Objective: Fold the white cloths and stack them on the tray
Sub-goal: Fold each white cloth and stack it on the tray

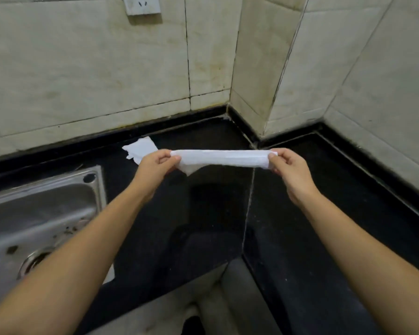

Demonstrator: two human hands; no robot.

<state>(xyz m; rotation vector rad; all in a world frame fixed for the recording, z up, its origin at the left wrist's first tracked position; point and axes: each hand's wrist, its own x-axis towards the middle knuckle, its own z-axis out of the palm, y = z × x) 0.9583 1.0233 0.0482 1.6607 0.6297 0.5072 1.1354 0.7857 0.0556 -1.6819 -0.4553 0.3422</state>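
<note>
I hold a white cloth (221,158) stretched into a narrow horizontal band in the air above the black counter (203,213). My left hand (155,166) pinches its left end and my right hand (289,169) pinches its right end. A loose corner of the cloth hangs down near the left hand. A second white cloth (140,147) lies crumpled on the counter behind my left hand, close to the wall. No tray is in view.
A steel sink (41,213) is set into the counter at the left. Tiled walls (203,56) meet in a corner behind the counter, with a socket (143,4) high up. The counter's front edge angles inward below my arms.
</note>
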